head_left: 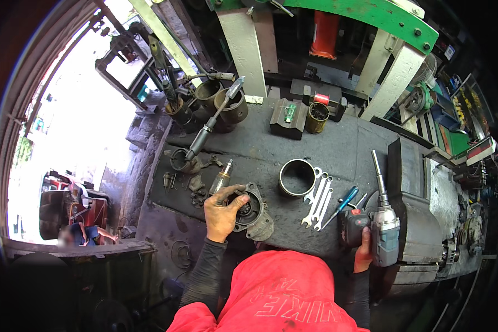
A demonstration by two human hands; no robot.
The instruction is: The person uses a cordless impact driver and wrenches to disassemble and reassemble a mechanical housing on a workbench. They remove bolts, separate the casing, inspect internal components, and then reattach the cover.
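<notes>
My left hand (220, 214) is closed on the rim of a grey cast-metal housing (260, 228), its thumb and fingertips at the round opening. The housing rests near the bench's front edge. At the right, my right hand (363, 253) grips a cordless impact wrench (386, 238) with a long extension pointing away from me; the tool hides most of the fingers. Beyond the housing stands an open metal cylinder (297, 178). Several combination wrenches (318, 203) lie beside it, then a blue-handled screwdriver (347, 196). A dirty metal shaft part (221, 178) lies just past my left hand.
On the dark workbench (249, 145), small metal parts (196, 185) lie at the left. Metal cans (233, 109) with tools stand behind them. A metal block (289, 119) and a small can (317, 117) sit farther back, below a green-and-white press frame (398, 72). Bulky machinery (412, 205) borders the right.
</notes>
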